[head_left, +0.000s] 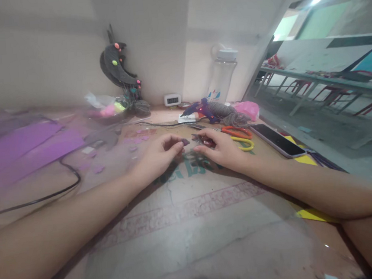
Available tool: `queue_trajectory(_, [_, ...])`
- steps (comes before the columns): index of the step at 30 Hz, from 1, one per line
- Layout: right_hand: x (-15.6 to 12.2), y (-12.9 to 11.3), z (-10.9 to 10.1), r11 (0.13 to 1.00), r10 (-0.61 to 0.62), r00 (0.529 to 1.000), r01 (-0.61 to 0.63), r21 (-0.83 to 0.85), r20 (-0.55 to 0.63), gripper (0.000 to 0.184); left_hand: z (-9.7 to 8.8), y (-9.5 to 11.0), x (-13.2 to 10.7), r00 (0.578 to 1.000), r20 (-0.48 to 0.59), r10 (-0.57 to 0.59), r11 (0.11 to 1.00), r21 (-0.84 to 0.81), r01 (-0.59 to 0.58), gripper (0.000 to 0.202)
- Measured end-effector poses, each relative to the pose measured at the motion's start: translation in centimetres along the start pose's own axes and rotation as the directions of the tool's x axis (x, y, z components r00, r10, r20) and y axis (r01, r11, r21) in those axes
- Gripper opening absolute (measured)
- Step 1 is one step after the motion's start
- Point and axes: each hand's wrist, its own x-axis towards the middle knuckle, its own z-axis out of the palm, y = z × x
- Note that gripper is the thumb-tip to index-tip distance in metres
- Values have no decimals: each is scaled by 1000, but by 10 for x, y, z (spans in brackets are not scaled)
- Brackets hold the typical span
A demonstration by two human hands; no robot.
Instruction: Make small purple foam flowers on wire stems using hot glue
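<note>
My left hand (pixel 158 155) is closed in a pinch on a small dark purple piece (pixel 185 142), which pokes out past the thumb and index finger. Just to its right, my right hand (pixel 223 148) is curled around a small red-handled tool (pixel 209 142). The tool's dark tip points toward the purple piece, with a narrow gap between them; its exact kind is blurred and partly covered by my fingers. Both hands are over a brown board with green lettering (pixel 191 167). Small purple scraps (pixel 133 148) lie left of my left hand.
Orange-handled (pixel 237 131) and yellow-handled (pixel 246 143) tools lie beside a phone (pixel 277 140) at right. Behind are a glue gun (pixel 199 108), grey yarn (pixel 226 113), a bottle (pixel 222 77) and a timer (pixel 172 99). Purple sheets (pixel 27 149) and a black cable (pixel 77 179) are left.
</note>
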Motion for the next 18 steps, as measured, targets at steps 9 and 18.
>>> queue_trajectory(9, [1, -6, 1, 994, 31, 1000, -32, 104, 4, 18, 3, 1, -1, 998, 32, -57, 995, -79, 59, 16])
queue_trajectory(18, [-1, -4, 3, 992, 6, 1000, -6, 127, -1, 17, 5, 5, -2, 992, 97, -74, 995, -58, 80, 16])
